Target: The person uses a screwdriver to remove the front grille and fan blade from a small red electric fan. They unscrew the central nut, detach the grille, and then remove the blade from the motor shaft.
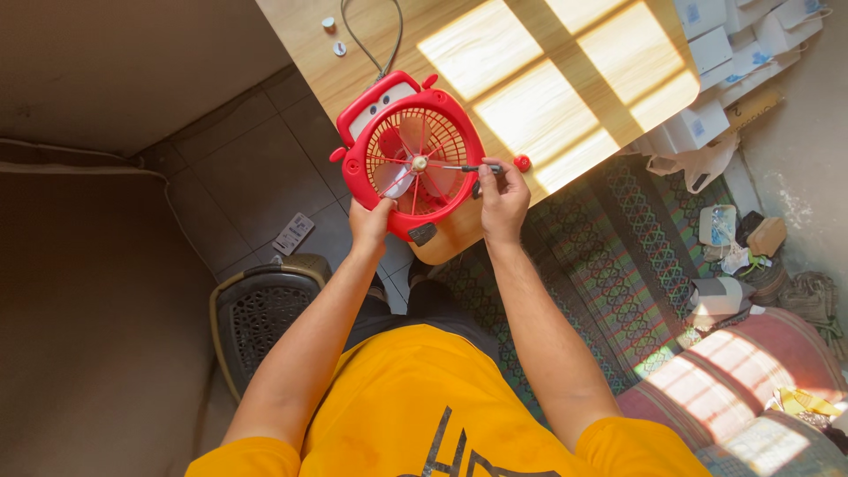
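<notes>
At the near corner of the table [495, 62], I have a red fan [408, 159] lying face up, part of it past the edge over the floor. My left hand [371, 223] is clamped on its lower rim, thumb on top, fingers hidden beneath. My right hand [503, 196] is pinched shut around the handle of a screwdriver [459, 167], whose thin shaft runs level across the grille to the pale hub [420, 162] at the middle of the clear blades.

I judge the tip could slip off the hub and skate onto a blade, since the shaft lies nearly flat and I cannot tell how firmly it is seated. The fan could also tip off the corner if my left grip slackens, because so little of it rests on wood. The small red cap [522, 162] just beside my right hand sits close to the edge and would roll off at a nudge of my knuckles. The grey cord [375, 40] running up the table could tug the fan if snagged.

Left to right for packaging: a flat grey-white rectangular card [292, 233] lies on the tiled floor, near a dark latticed basket [269, 314]. Two small white round bits [333, 35] sit at the table's far left. On the right, white boxes with blue labels [738, 44] are stacked by the table's end, a white bag [693, 166] below them, then a small pale carton [717, 224] and a brown box [765, 236] among clutter on the floor.
</notes>
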